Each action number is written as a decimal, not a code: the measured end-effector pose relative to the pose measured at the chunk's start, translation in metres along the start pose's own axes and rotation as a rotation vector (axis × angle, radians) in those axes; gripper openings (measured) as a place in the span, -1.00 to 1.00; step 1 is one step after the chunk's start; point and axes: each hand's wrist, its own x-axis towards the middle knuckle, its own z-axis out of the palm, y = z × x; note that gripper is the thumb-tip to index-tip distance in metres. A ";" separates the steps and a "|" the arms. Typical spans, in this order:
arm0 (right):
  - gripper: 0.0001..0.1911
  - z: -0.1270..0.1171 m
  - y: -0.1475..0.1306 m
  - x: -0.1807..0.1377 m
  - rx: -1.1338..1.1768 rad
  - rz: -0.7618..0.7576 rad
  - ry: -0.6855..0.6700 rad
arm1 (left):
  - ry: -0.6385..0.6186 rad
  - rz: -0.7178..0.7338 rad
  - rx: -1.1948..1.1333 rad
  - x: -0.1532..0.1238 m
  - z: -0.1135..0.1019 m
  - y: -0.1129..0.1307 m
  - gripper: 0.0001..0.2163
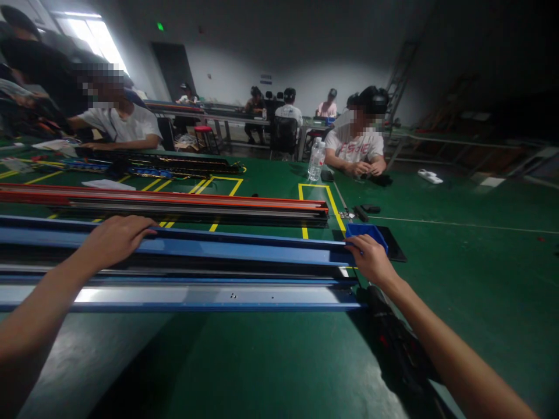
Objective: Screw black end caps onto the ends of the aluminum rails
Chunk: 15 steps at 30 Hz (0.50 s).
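Observation:
A long blue metal rail (pixel 244 247) lies across the table, tilted slightly. My left hand (pixel 119 240) is closed over its top edge, with the fingers curled to the far side. At the rail's right end, my right hand (pixel 370 256) grips it, its fingertips over the edge beside a blue plastic bin (pixel 367 231). Nearer to me runs a second blue profile with a silver face (pixel 187 295) and a few small holes. A dark power tool (pixel 395 340) lies partly under my right forearm, blurred in shadow.
Orange-and-black rails (pixel 262 202) lie behind the blue ones on the green table (pixel 279 361). A black flat pad (pixel 393 244) sits by the bin. Farther back stand clear bottles (pixel 315 160). A co-worker (pixel 360 137) sits opposite, another person (pixel 124 125) at the left.

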 end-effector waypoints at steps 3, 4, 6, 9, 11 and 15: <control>-0.73 -0.004 -0.007 -0.005 0.014 -0.009 0.017 | 0.008 0.002 0.015 -0.010 -0.001 -0.003 -0.47; -0.73 -0.005 -0.009 -0.007 0.018 -0.013 0.023 | 0.010 -0.003 0.015 -0.014 -0.001 -0.005 -0.47; -0.73 -0.006 -0.014 -0.012 0.026 -0.022 0.030 | 0.009 -0.023 0.008 -0.022 -0.001 -0.006 -0.47; -0.74 -0.008 -0.020 -0.019 0.035 -0.034 0.028 | 0.000 -0.056 -0.012 -0.036 -0.003 -0.006 -0.48; -0.75 -0.010 -0.024 -0.024 0.039 -0.037 0.020 | -0.017 -0.066 -0.033 -0.045 -0.005 -0.003 -0.49; -0.76 -0.012 -0.032 -0.034 0.045 -0.040 0.002 | -0.033 -0.109 -0.074 -0.063 -0.008 0.001 -0.53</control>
